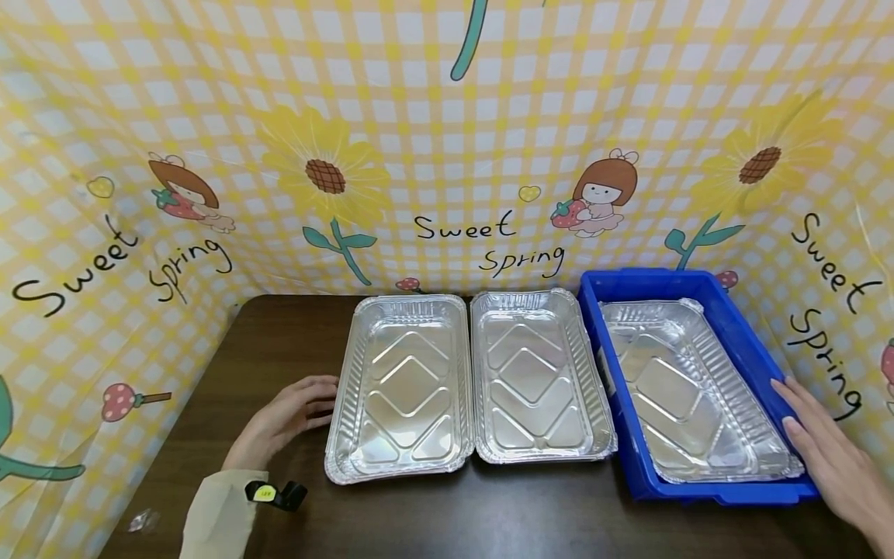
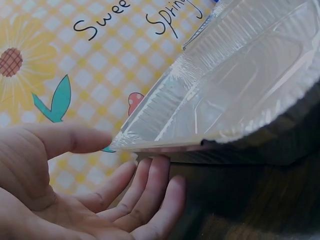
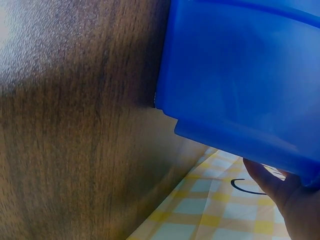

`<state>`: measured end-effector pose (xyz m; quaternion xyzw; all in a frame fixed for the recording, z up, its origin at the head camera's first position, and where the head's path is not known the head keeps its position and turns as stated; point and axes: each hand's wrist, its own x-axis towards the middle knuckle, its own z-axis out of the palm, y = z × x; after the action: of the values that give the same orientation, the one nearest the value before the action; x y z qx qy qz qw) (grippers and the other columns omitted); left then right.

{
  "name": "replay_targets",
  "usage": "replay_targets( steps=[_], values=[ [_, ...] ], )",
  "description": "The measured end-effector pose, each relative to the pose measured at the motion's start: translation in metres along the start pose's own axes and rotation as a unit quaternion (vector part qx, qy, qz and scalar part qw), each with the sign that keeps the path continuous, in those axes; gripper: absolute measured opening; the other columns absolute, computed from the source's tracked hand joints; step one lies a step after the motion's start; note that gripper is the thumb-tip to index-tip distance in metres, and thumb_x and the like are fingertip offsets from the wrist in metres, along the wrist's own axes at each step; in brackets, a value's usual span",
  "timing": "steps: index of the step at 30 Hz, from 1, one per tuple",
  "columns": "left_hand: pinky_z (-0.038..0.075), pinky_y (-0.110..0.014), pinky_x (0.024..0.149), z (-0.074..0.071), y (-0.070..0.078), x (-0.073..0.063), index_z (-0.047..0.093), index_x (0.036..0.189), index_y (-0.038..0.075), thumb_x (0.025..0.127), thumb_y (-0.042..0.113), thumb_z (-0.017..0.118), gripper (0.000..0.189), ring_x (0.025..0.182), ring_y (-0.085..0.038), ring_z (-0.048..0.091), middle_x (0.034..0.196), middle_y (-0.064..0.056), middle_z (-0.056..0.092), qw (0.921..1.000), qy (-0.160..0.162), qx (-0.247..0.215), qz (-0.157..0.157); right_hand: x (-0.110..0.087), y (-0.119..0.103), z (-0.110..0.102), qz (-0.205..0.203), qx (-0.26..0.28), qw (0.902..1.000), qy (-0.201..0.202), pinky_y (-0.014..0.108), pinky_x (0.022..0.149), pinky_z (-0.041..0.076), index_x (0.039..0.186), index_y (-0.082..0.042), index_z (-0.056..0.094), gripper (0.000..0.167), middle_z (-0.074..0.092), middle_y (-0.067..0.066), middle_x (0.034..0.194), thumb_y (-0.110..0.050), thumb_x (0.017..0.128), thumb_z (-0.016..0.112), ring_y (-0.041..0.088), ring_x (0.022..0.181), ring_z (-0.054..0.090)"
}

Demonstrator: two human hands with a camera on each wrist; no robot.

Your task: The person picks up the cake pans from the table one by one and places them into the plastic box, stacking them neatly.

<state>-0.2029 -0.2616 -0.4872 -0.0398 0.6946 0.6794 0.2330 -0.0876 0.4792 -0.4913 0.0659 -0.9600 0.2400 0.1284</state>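
Three shiny foil trays are in the head view. The left foil tray (image 1: 408, 380) and the middle foil tray (image 1: 532, 380) lie side by side on the table. The right foil tray (image 1: 673, 388) sits inside a blue plastic bin (image 1: 608, 380). My left hand (image 1: 289, 415) is at the left tray's outer side. In the left wrist view, the fingers of that left hand (image 2: 95, 195) are loosely bent below the tray's rim (image 2: 175, 147), the thumb above it. My right hand (image 1: 831, 450) rests along the bin's right edge, fingers mostly straight.
The dark wooden table (image 1: 293, 334) ends at a yellow checked cloth (image 1: 419, 155) hung behind and on both sides. A small crumpled clear scrap (image 1: 143, 521) lies at the front left. A black band (image 1: 275, 494) is around the left wrist.
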Motion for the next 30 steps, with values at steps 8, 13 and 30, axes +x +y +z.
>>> replay_targets(
  steps=[8,13,30],
  values=[
    [0.057,-0.031,0.092,-0.0011,-0.0025,0.0034,0.037,0.151,-0.009,0.109,0.014,0.054,0.051,0.104,-0.01,0.067,0.114,0.003,0.068,0.9999,-0.01,-0.004,0.004,0.0008,-0.0013,0.0006,0.001,0.003,1.0,0.003,0.014,0.115,-0.009,0.165,-0.003,0.03,0.053,0.017,0.029,0.171,-0.011,0.114,0.038,0.018,0.16,0.002],
    [0.056,-0.033,0.094,-0.002,-0.0035,0.0071,0.028,0.157,-0.009,0.106,0.013,0.058,0.063,0.108,-0.013,0.066,0.116,0.001,0.068,0.9998,-0.013,0.016,0.008,0.002,-0.0014,-0.0002,-0.007,0.003,0.9999,0.01,0.01,0.112,-0.006,0.165,-0.003,0.031,0.052,0.02,0.029,0.17,-0.01,0.113,0.039,-0.018,0.145,-0.002],
    [0.056,-0.033,0.093,0.0015,-0.0022,0.0088,0.023,0.159,-0.01,0.103,0.012,0.059,0.07,0.106,-0.012,0.066,0.114,0.002,0.069,0.9995,-0.017,0.023,0.011,0.0012,-0.0032,-0.0005,0.006,0.002,1.0,0.002,0.011,0.112,-0.008,0.166,-0.003,0.028,0.053,0.018,0.031,0.17,-0.012,0.114,0.038,-0.019,0.144,-0.004]
  ],
)
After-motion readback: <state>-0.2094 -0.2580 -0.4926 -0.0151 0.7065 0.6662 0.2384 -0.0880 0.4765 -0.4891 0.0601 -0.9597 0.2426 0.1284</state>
